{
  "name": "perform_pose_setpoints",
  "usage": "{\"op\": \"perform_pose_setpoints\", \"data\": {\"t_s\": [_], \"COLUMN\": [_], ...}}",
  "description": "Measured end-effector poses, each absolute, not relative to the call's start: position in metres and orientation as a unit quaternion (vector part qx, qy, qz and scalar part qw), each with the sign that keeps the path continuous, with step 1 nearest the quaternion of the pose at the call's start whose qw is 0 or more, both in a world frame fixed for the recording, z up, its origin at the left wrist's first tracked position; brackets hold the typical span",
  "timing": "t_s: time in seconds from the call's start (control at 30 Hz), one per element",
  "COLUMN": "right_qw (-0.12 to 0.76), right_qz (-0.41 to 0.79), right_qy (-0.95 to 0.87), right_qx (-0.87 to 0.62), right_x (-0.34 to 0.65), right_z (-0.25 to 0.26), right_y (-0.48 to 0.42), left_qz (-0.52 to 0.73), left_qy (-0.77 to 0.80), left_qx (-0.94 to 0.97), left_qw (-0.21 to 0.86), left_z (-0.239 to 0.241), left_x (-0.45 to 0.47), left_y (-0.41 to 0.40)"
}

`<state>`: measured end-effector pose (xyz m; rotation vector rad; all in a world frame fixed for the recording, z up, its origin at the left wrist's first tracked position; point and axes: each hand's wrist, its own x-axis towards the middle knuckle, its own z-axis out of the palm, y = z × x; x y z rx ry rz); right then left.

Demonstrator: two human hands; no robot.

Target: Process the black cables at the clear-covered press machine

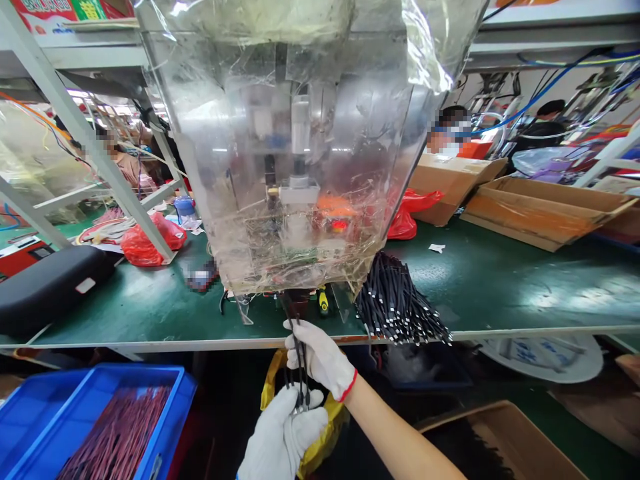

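Note:
Both of my hands wear white gloves. My left hand, low in the middle, is closed around the lower ends of several thin black cables. Just above it, my right hand is closed on the same cables, its fingertips by the table's front edge. The cables run upward toward the lower opening of a machine behind a clear, film-wrapped plastic guard. Their upper ends are hidden there. On the table to the right lies a big bundle of black cables with pale tips.
A yellow-handled tool lies under the guard. Blue bins with reddish wires stand at lower left, an open carton at lower right. A yellow bag hangs behind my hands. Cardboard boxes sit on the green table; people sit beyond.

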<state>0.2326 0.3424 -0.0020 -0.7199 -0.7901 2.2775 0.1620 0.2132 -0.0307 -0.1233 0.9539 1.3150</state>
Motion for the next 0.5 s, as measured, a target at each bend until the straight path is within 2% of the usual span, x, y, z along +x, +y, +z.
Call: {"op": "perform_pose_setpoints", "data": {"t_s": [0.2, 0.37, 0.5], "right_qw": [0.38, 0.332, 0.269], "right_qz": [0.776, 0.815, 0.813], "right_qy": [-0.356, -0.308, -0.386], "right_qx": [-0.356, -0.362, -0.342], "right_x": [0.233, 0.237, 0.242], "right_z": [-0.028, -0.034, -0.024], "right_y": [0.315, 0.321, 0.337], "left_qz": [0.564, 0.562, 0.569], "left_qy": [0.406, 0.419, 0.44], "left_qx": [-0.084, -0.096, -0.075], "left_qw": [0.715, 0.707, 0.69], "left_z": [-0.05, -0.043, -0.028], "left_x": [0.161, 0.165, 0.164], "left_y": [0.203, 0.204, 0.209]}}
